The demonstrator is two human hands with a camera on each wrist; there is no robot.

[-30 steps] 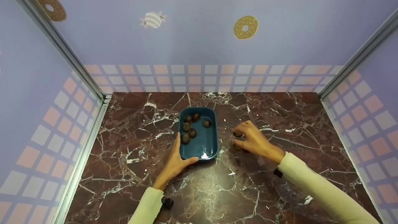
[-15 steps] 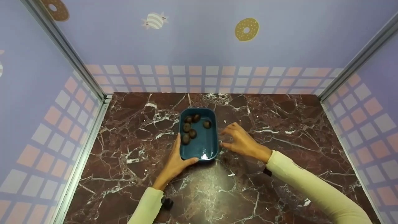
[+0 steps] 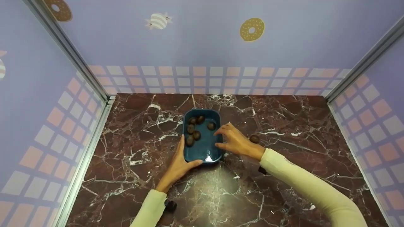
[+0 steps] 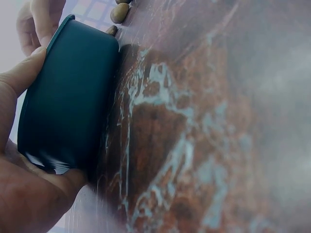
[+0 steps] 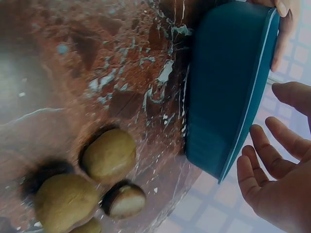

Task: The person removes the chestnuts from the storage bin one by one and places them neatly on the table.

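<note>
"Six brown, round, kiwi-like fruits in the glossy teal tray with rounded corners, is that your count?"

"Six that I can see. Five cluster along its left side; the lone fruit lies near the right wall, toward the far end."

"And outside it?"

"The head view shows one on the dark brown, white-veined, marble-patterned surface, just beyond the right wrist. The right wrist view shows a few grouped there."

"How do the hands stand?"

"The left hand has its grip on the tray's near left corner, fingers along the left wall, thumb at the near end. The right hand hangs over the right rim, thumb and fingers parted; its grip looks empty."

"Which step, then?"

"My reading: moving fruits from tray to surface, with the right hand at the pick-up."

"So the next move?"

"It would call for pinching the lone fruit and lifting it clear of the rim, the tray held steady. Being round, it might roll, so set it down gently."
</note>
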